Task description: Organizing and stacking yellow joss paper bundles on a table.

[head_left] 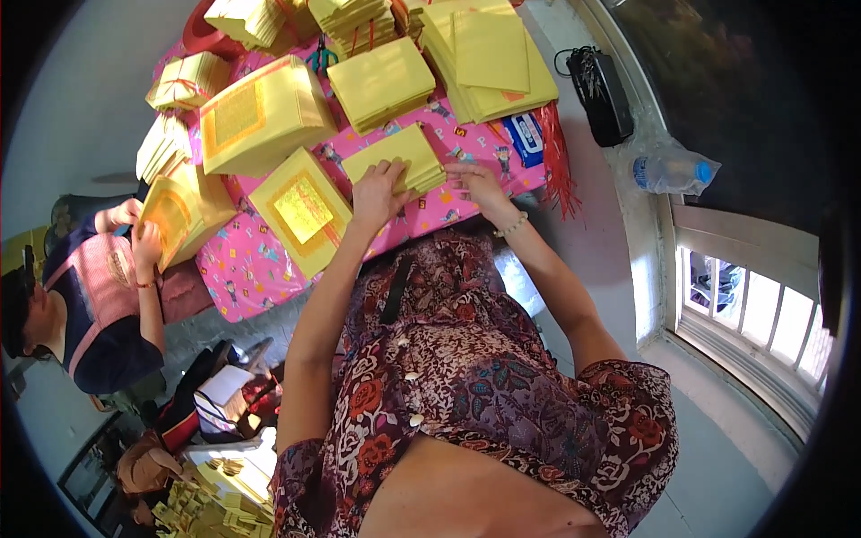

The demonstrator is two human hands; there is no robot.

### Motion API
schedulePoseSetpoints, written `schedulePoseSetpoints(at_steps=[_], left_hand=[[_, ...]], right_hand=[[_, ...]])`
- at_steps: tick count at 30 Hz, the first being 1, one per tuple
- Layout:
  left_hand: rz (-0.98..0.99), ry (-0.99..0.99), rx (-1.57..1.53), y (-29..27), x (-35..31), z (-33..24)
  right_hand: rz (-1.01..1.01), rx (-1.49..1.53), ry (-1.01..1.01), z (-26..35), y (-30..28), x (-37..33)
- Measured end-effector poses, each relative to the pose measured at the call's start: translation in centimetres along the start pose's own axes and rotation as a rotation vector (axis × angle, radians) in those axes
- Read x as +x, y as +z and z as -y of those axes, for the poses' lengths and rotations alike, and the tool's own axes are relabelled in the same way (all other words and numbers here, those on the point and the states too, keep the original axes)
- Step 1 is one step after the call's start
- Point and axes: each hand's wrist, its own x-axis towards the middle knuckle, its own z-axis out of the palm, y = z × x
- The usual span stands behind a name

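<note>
A small stack of folded yellow paper (417, 148) lies on the pink printed tablecloth in front of me. My left hand (381, 190) is closed on its near left edge, with fingers bent over the top sheet. At the right end of the stack, my right hand (478, 186) has its fingers stretched out and apart, the tips close to the paper's edge. Left of my left hand lies a flat yellow sheet pile (269, 202) with a gold and red printed square. Just beyond the small stack sits a thicker yellow paper stack (381, 85).
A tall yellow bundle (269, 117), teal-handled scissors (321, 56) and a wide paper pile (493, 54) cover the far table. Red strings (558, 166) hang at the right corner beside a blue packet (525, 139). A co-worker (99, 287) handles a bundle at left.
</note>
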Motion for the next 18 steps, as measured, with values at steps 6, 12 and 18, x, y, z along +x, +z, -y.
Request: schedulePoseSetpoints(at_steps=[6,12,18], left_hand=[[0.004,-0.016,-0.044,-0.3,0.2,0.4],[0.012,-0.019,-0.025,-0.2,0.4,0.4],[0.029,0.008,-0.011,0.2,0.4,0.2]], right_hand=[[-0.022,-0.142,0.054,-0.6,-0.3,-0.3],[-0.035,-0.109,0.042,-1.1,0.2,0.1],[-0.039,0.039,0.108,0.4,0.6,-0.1]])
